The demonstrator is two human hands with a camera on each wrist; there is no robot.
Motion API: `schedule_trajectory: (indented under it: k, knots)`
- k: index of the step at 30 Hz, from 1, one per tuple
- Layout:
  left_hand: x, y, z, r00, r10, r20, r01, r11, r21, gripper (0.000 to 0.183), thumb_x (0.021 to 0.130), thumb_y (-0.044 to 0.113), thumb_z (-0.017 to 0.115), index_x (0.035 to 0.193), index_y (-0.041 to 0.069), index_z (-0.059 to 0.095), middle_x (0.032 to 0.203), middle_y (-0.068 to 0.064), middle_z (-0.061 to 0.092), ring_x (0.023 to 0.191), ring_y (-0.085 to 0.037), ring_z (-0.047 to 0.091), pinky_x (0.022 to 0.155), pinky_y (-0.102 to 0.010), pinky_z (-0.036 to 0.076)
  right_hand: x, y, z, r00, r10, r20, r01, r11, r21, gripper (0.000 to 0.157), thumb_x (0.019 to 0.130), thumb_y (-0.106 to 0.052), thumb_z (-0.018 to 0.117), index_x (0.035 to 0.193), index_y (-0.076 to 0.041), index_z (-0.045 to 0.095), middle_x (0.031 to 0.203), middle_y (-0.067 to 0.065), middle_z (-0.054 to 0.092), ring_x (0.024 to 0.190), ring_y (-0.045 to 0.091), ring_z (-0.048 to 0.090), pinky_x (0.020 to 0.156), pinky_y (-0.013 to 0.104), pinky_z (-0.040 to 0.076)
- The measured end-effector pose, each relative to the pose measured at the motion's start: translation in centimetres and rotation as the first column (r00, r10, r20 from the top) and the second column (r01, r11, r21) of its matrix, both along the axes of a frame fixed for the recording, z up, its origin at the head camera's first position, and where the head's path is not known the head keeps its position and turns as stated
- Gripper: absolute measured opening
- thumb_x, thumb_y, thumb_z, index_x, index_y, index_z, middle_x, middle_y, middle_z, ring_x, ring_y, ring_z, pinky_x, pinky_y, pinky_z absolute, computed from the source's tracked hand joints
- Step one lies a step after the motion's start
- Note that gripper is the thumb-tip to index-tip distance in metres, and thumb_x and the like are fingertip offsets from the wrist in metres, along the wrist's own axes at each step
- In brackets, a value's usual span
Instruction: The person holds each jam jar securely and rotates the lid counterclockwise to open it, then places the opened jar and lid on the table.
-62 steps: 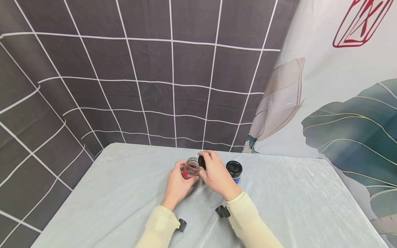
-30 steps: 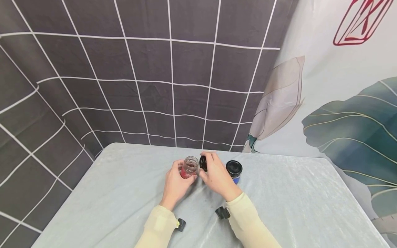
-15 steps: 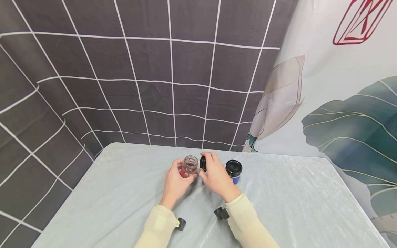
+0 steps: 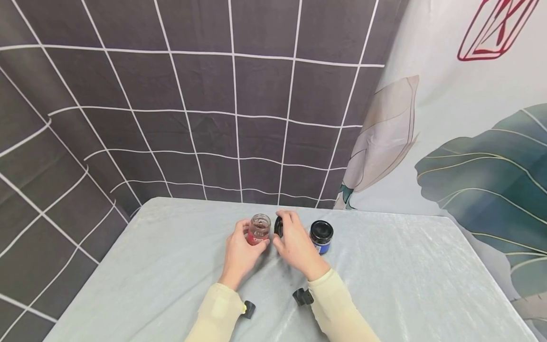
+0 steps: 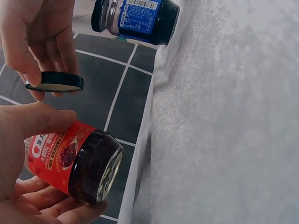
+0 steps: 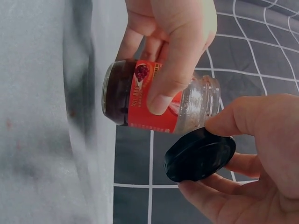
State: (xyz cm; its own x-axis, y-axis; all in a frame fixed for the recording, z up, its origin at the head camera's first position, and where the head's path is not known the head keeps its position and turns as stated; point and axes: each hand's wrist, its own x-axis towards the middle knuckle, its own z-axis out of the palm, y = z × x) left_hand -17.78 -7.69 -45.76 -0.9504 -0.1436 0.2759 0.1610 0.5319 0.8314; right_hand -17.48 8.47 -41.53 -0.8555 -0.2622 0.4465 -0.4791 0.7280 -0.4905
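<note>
My left hand (image 4: 241,250) grips a glass jar (image 4: 259,229) with a red label, thumb on one side and fingers round the other. The jar's mouth is uncovered, and dark contents fill its lower part in the right wrist view. Just to the right, my right hand (image 4: 297,244) pinches a black lid (image 6: 200,155) by its rim, between thumb and fingers. The lid stands on edge beside the jar's mouth, off the jar. In the left wrist view the jar (image 5: 74,161) is held a little above the cloth, its base towards it.
A second jar (image 4: 321,236) with a black lid and a blue label stands upright right of my right hand. Pale grey cloth covers the table (image 4: 406,270). A dark curtain with white grid lines (image 4: 260,85) hangs behind, a leaf-patterned one (image 4: 483,156) at the right.
My left hand has shifted slightly left with the red-labelled jar, widening the gap to the lid, and the jar stands more upright. My right hand keeps hold of the lid, almost in place.
</note>
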Motion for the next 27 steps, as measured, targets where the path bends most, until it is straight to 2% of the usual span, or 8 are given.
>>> schedule_trajectory:
  k: [9,17,27]
  knots:
    - [0.0,-0.1,0.1,1.000,0.015,0.023,-0.015,1.000,-0.002,0.063,0.076,0.020,0.086,0.128,0.003,0.056,0.121,-0.019,0.068,0.113,-0.036,0.065,0.095,-0.050,0.051,0.2,-0.2,-0.4,1.000,-0.013,0.028,0.014,1.000,-0.025,0.051,0.087,-0.005,0.069,0.133,0.008,0.051,0.130,0.024,0.053,0.117,0.037,0.059,0.099,0.047,0.049]
    - [0.0,-0.2,0.0,0.999,0.025,0.021,-0.025,1.000,0.000,0.063,0.076,0.022,0.085,0.129,0.003,0.056,0.121,-0.019,0.068,0.113,-0.036,0.065,0.095,-0.051,0.051,0.2,-0.3,-0.9,1.000,-0.008,-0.019,0.007,0.999,-0.036,0.050,0.085,-0.003,0.069,0.130,0.010,0.051,0.126,0.026,0.055,0.117,0.038,0.059,0.100,0.047,0.048]
    - [-0.1,-0.2,0.0,0.999,0.038,0.036,-0.038,0.999,-0.015,0.064,0.077,0.023,0.085,0.130,0.002,0.056,0.121,-0.020,0.068,0.113,-0.036,0.065,0.095,-0.050,0.051,0.1,-0.3,-1.3,1.000,-0.008,-0.009,0.008,0.999,-0.049,0.049,0.086,-0.002,0.068,0.130,0.012,0.050,0.125,0.028,0.056,0.116,0.039,0.059,0.100,0.048,0.048]
